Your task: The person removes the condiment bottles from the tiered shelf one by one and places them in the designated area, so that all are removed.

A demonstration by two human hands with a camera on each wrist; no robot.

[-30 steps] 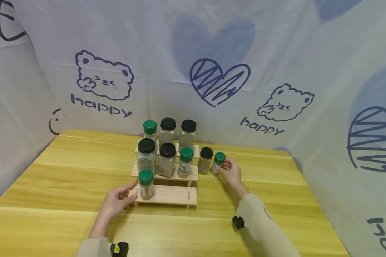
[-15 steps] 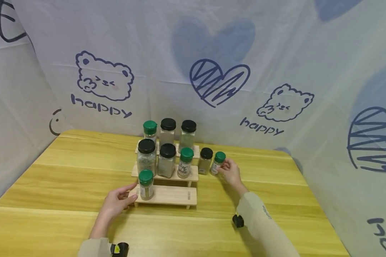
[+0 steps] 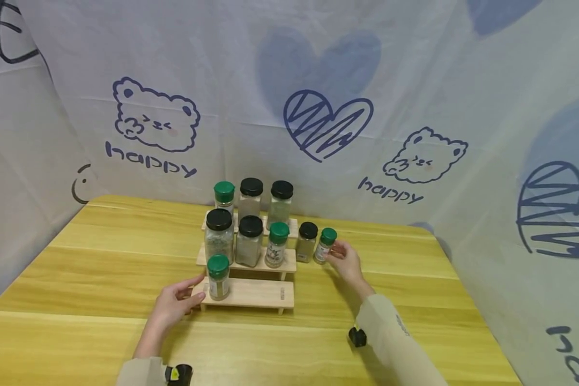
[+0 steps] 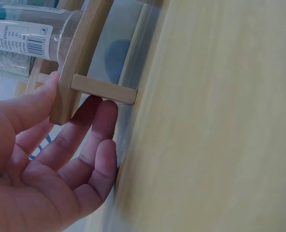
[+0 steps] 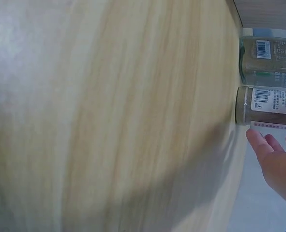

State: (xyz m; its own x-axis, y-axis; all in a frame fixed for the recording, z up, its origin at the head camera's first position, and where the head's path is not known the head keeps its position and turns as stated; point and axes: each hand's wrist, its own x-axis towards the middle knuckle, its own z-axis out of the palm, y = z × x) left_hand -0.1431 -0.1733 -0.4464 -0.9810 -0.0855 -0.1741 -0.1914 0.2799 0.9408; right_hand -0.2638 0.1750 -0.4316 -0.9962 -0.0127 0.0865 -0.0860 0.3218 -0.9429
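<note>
In the head view, my left hand is at the left end of the lowest step of a wooden spice rack. The left wrist view shows its thumb against the board's upper side and its fingers curled beneath, by a short leg. My right hand holds a small green-lidded spice jar between thumb and fingers. That jar stands upright on the table, right of the rack, close beside a black-lidded jar. A green-lidded jar stands on the lowest step's left part.
The middle step carries two black-lidded jars and a green-lidded one. On the back step are a green-lidded jar and two black-lidded ones. A printed cloth hangs behind the wood-grain table.
Hardly anything differs. The head view has shifted very slightly; both hands keep their places on the rack and the jar.
</note>
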